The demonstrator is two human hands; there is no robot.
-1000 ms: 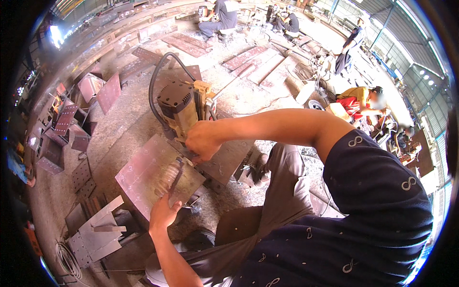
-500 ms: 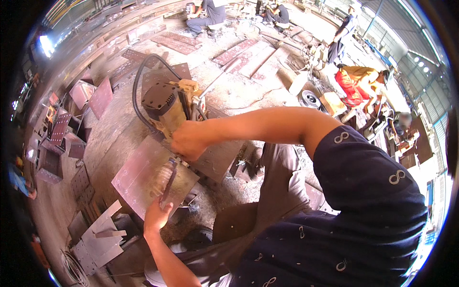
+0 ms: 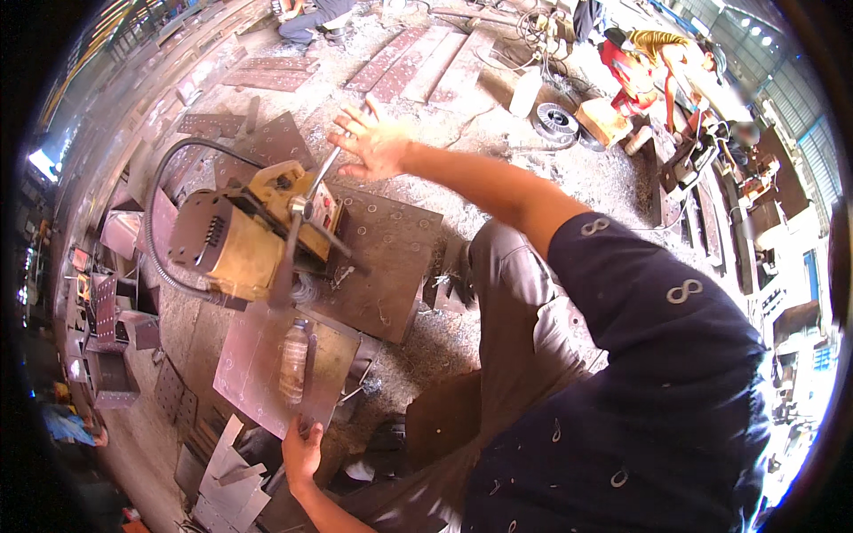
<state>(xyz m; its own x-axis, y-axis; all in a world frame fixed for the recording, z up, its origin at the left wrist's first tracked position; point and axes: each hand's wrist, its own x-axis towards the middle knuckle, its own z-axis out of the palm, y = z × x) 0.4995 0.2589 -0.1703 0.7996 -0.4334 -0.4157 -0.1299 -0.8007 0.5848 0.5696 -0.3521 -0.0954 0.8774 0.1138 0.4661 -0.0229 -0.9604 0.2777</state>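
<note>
A yellow magnetic drill with a dark ribbed motor cover and a black hose stands on a large marked steel plate. My right hand is open, fingers spread, at the upper end of the drill's feed lever; whether the palm touches the lever is hard to tell. A smaller steel plate with scribed circles lies nearer to me, partly under the drill head. My left hand grips its near edge. On this plate is a clear plastic bottle with brownish contents.
Cut steel pieces and box-shaped brackets lie on the left. Drilled strips are farther off. A wire spool and a white container are at the far right, near a person in red and yellow. Another person sits at the back.
My right hand has left the drill's near side, moved up and away to the lever and spread its fingers. The left hand stays at the plate's edge. My view has shifted.
</note>
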